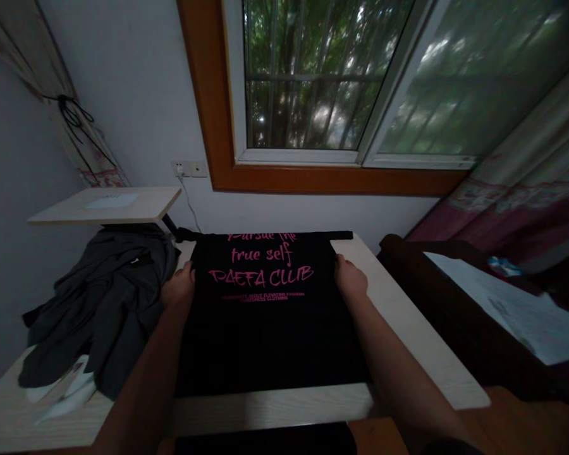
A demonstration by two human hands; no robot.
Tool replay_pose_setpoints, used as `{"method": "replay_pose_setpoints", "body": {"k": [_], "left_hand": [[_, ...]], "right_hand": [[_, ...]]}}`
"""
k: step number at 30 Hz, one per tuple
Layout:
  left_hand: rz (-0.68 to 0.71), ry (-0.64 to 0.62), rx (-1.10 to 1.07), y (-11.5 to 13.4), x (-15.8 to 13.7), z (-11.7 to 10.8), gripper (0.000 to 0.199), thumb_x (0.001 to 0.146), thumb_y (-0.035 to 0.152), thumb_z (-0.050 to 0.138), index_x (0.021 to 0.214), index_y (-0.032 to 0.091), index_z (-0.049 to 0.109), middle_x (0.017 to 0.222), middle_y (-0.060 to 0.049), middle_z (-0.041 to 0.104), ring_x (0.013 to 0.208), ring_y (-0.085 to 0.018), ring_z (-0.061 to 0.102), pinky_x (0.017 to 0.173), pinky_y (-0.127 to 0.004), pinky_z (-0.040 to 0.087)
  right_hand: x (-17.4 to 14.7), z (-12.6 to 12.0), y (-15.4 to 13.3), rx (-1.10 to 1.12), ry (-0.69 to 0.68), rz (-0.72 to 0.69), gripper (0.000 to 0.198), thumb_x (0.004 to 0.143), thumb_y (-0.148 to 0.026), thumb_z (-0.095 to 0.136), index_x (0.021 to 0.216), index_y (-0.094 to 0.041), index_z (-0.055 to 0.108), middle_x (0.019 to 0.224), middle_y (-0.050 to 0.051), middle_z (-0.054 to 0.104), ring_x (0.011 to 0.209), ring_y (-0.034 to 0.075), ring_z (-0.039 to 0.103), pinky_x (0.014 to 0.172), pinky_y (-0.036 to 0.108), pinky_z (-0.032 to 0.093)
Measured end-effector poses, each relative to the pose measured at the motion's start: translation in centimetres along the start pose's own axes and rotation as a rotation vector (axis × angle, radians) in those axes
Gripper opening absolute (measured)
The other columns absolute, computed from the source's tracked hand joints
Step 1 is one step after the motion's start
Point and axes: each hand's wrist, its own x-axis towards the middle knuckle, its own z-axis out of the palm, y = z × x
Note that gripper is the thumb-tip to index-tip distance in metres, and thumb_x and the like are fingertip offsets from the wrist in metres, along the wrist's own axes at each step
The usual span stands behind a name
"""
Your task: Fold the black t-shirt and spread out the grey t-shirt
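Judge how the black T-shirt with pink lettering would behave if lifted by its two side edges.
The black T-shirt lies flat and thin on the table, so it would probably sag in the middle, floppy. It looks light for its spread. The left hand and right hand rest at its edges; pushed, it would likely bunch rather than slide whole.

I see matt black cloth in the T-shirt, its pink lettering printed flat and dull on the weave. My bare left hand and right hand press its edges. The table under it looks like pale wood laminate, smooth with a faint sheen. The grey garment beside it is soft, crumpled matt fabric. The window frame reads as glossy orange-brown wood, and the paper sheet is plain white
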Motion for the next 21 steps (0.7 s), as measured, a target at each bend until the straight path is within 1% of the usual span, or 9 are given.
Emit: {"method": "replay_pose_setpoints", "body": {"k": [5,8,10,11,15,18,21], "left_hand": [[0.050,0.062,0.047,-0.1,-0.7,-0.2,0.039,0.102,0.036,0.035,0.135,0.023,0.053,0.105,-0.012,0.072,0.091,-0.026,0.069,0.076,-0.034,0.049],[0.069,0.118,0.056,0.0,-1.2,-0.3,0.040,0.102,0.035,0.034,0.133,0.019,0.054,0.106,-0.013,0.072,0.095,-0.026,0.068,0.078,-0.034,0.049],[0.052,0.135,0.050,0.1,-1.5,-0.4,0.041,0.102,0.037,0.034,0.134,0.019,0.053,0.110,-0.014,0.071,0.098,-0.026,0.068,0.080,-0.034,0.049],[0.036,0.131,0.046,0.2,-1.7,-0.5,0.042,0.102,0.038,0.034,0.135,0.019,0.052,0.112,-0.014,0.070,0.098,-0.026,0.068,0.080,-0.034,0.049],[-0.002,0.056,0.033,0.5,-2.4,-1.0,0.044,0.102,0.041,0.033,0.137,0.020,0.050,0.111,-0.013,0.071,0.092,-0.027,0.070,0.075,-0.035,0.050],[0.004,0.014,0.041,0.6,-3.0,-1.7,0.047,0.102,0.044,0.032,0.139,0.021,0.048,0.108,-0.013,0.072,0.088,-0.027,0.071,0.073,-0.035,0.050],[0.018,0.005,0.056,0.6,-3.8,-2.2,0.050,0.102,0.046,0.032,0.144,0.023,0.045,0.111,-0.014,0.071,0.087,-0.026,0.070,0.073,-0.034,0.049]], "right_hand": [[-0.6,-0.3,0.1,-0.020,0.014,-0.011,0.039,0.106,-0.032,0.027,0.136,-0.022,0.050,0.105,0.013,0.069,0.089,0.025,0.069,0.075,0.034,0.049],[-1.1,-0.4,0.1,-0.044,0.095,-0.046,0.036,0.106,-0.032,0.030,0.130,-0.020,0.054,0.106,0.013,0.069,0.096,0.025,0.067,0.074,0.031,0.048],[-1.5,-0.4,0.0,-0.063,0.151,-0.068,0.035,0.106,-0.034,0.032,0.127,-0.019,0.056,0.108,0.013,0.068,0.100,0.026,0.066,0.073,0.030,0.047],[-1.8,-0.4,0.0,-0.070,0.161,-0.067,0.035,0.105,-0.035,0.033,0.126,-0.019,0.056,0.108,0.013,0.068,0.098,0.026,0.067,0.072,0.030,0.047],[-2.6,-0.6,-0.1,-0.084,0.115,-0.024,0.039,0.105,-0.040,0.033,0.132,-0.019,0.052,0.106,0.013,0.069,0.081,0.024,0.070,0.066,0.031,0.048],[-3.0,-1.0,0.0,-0.094,0.050,-0.013,0.041,0.105,-0.041,0.032,0.134,-0.019,0.050,0.097,0.013,0.072,0.079,0.025,0.072,0.067,0.032,0.049],[-3.4,-1.3,0.1,-0.091,0.013,-0.010,0.042,0.105,-0.040,0.031,0.135,-0.018,0.049,0.091,0.013,0.073,0.080,0.026,0.072,0.070,0.033,0.050]]}}
